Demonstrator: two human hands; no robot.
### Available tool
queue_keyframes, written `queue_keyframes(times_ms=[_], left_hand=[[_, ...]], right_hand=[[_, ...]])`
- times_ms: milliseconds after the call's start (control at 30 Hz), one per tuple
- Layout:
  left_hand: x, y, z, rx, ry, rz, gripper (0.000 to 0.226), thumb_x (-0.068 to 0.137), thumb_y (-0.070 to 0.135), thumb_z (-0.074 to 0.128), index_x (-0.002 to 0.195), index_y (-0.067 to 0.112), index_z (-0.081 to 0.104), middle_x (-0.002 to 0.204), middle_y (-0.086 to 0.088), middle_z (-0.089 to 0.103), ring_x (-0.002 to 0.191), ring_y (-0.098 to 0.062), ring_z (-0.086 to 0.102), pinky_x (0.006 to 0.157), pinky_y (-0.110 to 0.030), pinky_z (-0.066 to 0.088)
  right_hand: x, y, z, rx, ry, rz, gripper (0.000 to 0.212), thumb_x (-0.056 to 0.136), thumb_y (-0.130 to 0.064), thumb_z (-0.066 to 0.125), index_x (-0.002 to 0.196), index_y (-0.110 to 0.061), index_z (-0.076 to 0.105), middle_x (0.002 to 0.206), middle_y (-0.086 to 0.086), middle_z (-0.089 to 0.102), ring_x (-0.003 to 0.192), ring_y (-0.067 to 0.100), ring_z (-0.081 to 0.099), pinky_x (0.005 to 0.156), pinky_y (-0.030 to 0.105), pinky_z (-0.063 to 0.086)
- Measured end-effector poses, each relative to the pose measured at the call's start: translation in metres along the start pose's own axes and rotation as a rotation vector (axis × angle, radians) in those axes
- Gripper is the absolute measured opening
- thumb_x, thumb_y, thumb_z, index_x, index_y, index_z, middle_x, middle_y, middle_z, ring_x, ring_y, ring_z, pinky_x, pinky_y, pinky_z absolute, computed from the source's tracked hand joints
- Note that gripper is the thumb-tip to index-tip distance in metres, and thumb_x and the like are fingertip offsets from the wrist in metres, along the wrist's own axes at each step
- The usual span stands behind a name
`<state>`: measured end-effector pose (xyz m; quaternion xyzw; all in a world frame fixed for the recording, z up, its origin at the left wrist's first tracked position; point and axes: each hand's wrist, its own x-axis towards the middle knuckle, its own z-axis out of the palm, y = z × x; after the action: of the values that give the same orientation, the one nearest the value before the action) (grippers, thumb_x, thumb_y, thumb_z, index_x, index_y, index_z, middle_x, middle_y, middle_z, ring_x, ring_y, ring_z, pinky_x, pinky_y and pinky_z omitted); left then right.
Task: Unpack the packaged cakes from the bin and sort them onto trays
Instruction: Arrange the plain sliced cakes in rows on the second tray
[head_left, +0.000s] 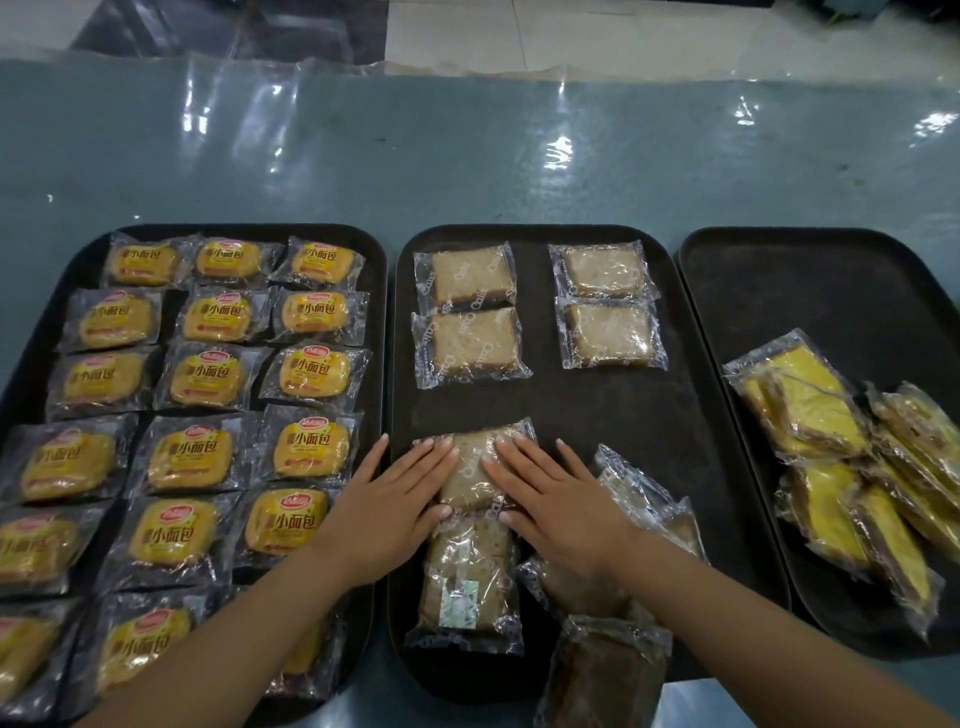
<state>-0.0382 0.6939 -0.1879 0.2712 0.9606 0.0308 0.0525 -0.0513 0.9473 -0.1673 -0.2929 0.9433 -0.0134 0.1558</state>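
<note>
Nearest the camera, a brown wrapped cake (605, 670) hanging over the front rim of the middle tray (649, 415), bottom end cut off by the frame, so no telling how far out it reaches. Just left of it, another clear-wrapped cake (467, 582) with a small sachet inside, print too blurry to read. Tucked under the right forearm, a loose heap of brown packets (644, 499), mostly hidden, count impossible.

Next up, both hands flat on one pale cake packet (475, 467): left hand (395, 499) and right hand (550, 499), fingers straight and spread, pressing down, not curled round anything. Middle of that packet showing between the hands only.

Left tray (374, 322) packed with rows of yellow bun packets (208, 379), near rows partly covered by the left arm and cropped at the edge.

Right tray (831, 291) holding a jumbled pile of yellow cake slices (810, 410), overlapping, right side cut off.

Further back on the middle tray, four pale cake packets (470, 275) in two neat pairs.

Beyond, glossy plastic sheet (467, 145) over the table, lots of glare. No bin in view.
</note>
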Motion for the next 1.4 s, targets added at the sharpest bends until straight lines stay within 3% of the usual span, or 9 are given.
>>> queue_keyframes(times_ms=[167,267,500,733,867,1033,1200,1300,1400], left_hand=[[0.019,0.000,-0.002,0.028,0.043,-0.034,0.053,0.098,0.041,0.024,0.145,0.017,0.030,0.148,0.001,0.033,0.137,-0.016,0.034,0.107,-0.055,0.015],[0.030,-0.007,-0.003,0.059,0.025,-0.038,0.054,0.097,0.041,0.025,0.145,0.018,0.029,0.149,0.001,0.035,0.137,-0.018,0.035,0.107,-0.057,0.015],[0.043,-0.017,-0.007,0.098,0.021,-0.038,0.055,0.097,0.042,0.024,0.145,0.017,0.035,0.149,0.000,0.037,0.136,-0.022,0.037,0.107,-0.058,0.016],[0.038,-0.002,-0.012,-0.018,0.014,-0.114,0.055,0.100,0.044,0.014,0.151,0.024,0.012,0.157,0.000,0.020,0.144,-0.020,0.018,0.114,-0.056,0.012],[0.025,0.030,-0.024,-0.149,0.010,-0.069,0.057,0.096,0.057,-0.003,0.148,0.033,-0.006,0.157,0.005,0.003,0.146,-0.016,-0.001,0.117,-0.051,0.004],[-0.003,0.056,-0.014,-0.063,-0.032,0.024,0.056,0.101,0.051,0.017,0.150,0.025,0.020,0.155,0.001,0.024,0.143,-0.019,0.020,0.108,-0.047,0.014],[-0.022,0.065,0.003,-0.021,-0.105,0.003,0.059,0.101,0.052,0.016,0.152,0.022,0.017,0.153,-0.001,0.031,0.141,-0.020,0.027,0.106,-0.046,0.019],[-0.025,0.068,0.006,0.000,-0.126,-0.009,0.061,0.100,0.053,0.016,0.151,0.020,0.019,0.155,-0.004,0.027,0.142,-0.019,0.019,0.107,-0.045,0.017],[-0.026,0.071,0.007,0.000,-0.134,-0.020,0.061,0.100,0.052,0.014,0.150,0.018,0.022,0.155,-0.006,0.026,0.142,-0.021,0.017,0.106,-0.046,0.017]], right_hand=[[0.013,0.003,0.000,0.025,0.039,0.018,0.058,0.099,-0.052,0.016,0.152,-0.028,0.017,0.157,-0.003,0.013,0.145,0.019,0.008,0.114,0.052,0.011],[0.021,0.004,-0.003,0.020,0.023,0.058,0.059,0.098,-0.052,0.018,0.150,-0.026,0.023,0.157,-0.001,0.020,0.145,0.020,0.016,0.113,0.054,0.019],[0.034,0.009,0.000,0.025,0.034,0.053,0.073,0.086,-0.065,-0.015,0.150,-0.030,-0.009,0.157,-0.004,-0.015,0.145,0.015,-0.016,0.117,0.051,-0.005],[0.027,0.012,-0.006,0.040,0.062,0.054,0.076,0.089,-0.066,-0.012,0.152,-0.027,0.003,0.159,-0.003,-0.004,0.146,0.018,-0.009,0.118,0.048,-0.003],[-0.005,0.019,-0.015,0.076,0.162,0.135,0.060,0.099,-0.055,0.013,0.151,-0.024,0.016,0.158,0.003,0.017,0.147,0.022,0.009,0.115,0.044,0.009],[-0.076,0.039,-0.008,0.097,0.194,0.209,0.056,0.100,-0.053,0.018,0.146,-0.026,0.037,0.157,0.001,0.022,0.146,0.018,0.013,0.116,0.040,0.013],[-0.128,0.042,0.008,0.160,0.129,0.309,0.056,0.098,-0.060,0.008,0.149,-0.038,0.013,0.156,-0.006,0.014,0.146,0.014,0.010,0.117,0.038,0.009],[-0.141,0.035,0.010,0.192,0.038,0.370,0.066,0.086,-0.068,-0.010,0.146,-0.041,-0.006,0.155,-0.013,-0.008,0.145,0.008,-0.010,0.118,0.035,-0.005],[-0.144,0.022,0.011,0.218,0.037,0.423,0.076,0.077,-0.073,-0.021,0.144,-0.040,-0.012,0.153,-0.015,-0.013,0.144,0.007,-0.014,0.117,0.033,-0.008]])
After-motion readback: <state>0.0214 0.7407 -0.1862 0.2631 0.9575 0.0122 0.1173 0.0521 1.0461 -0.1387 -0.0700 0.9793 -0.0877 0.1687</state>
